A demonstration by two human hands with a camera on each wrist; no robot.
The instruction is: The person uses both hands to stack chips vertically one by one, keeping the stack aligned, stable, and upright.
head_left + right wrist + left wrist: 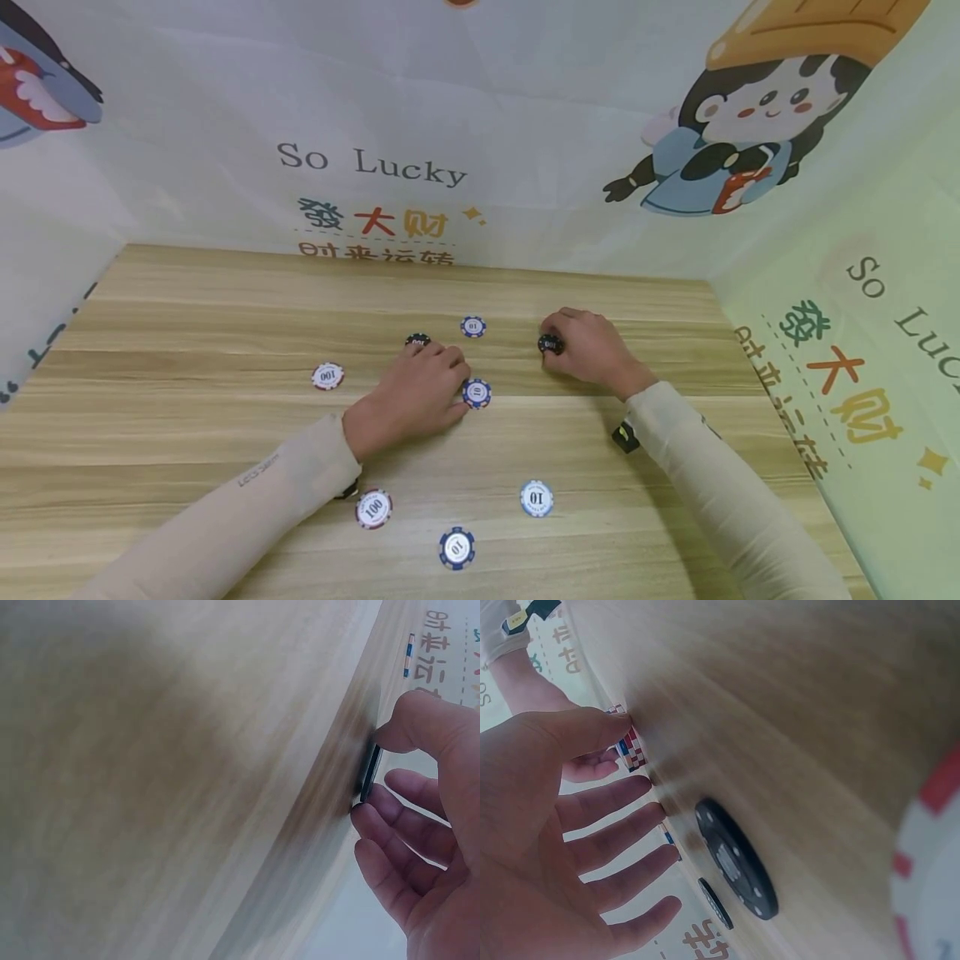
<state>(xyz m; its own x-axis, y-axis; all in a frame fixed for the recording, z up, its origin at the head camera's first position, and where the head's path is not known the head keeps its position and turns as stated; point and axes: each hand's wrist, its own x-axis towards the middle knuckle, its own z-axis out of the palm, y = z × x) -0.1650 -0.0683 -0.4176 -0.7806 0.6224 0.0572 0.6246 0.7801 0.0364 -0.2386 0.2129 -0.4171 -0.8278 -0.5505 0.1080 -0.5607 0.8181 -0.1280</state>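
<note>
My right hand (588, 350) pinches a black poker chip (551, 344) by its edges, between thumb and fingertips. In the right wrist view this chip (370, 774) appears as a thin dark edge close over the tabletop. My left hand (412, 396) is palm down on the left, its fingers (619, 851) spread and nearly straight. A black chip (417, 340) shows partly beyond its fingertips. Near thumb and index lies a blue-and-white 10 chip (476, 393). The left wrist view shows two black chips (736, 859) and a red, white and blue chip stack (632, 748) at the thumb tip.
Around the hands lie a blue 10 chip (473, 327), red-rimmed 100 chips (327, 376) (373, 508), a light-blue 10 chip (536, 498) and a dark-blue 10 chip (457, 548). Printed cloth walls (525, 225) border the wooden table (225, 317) at back and sides.
</note>
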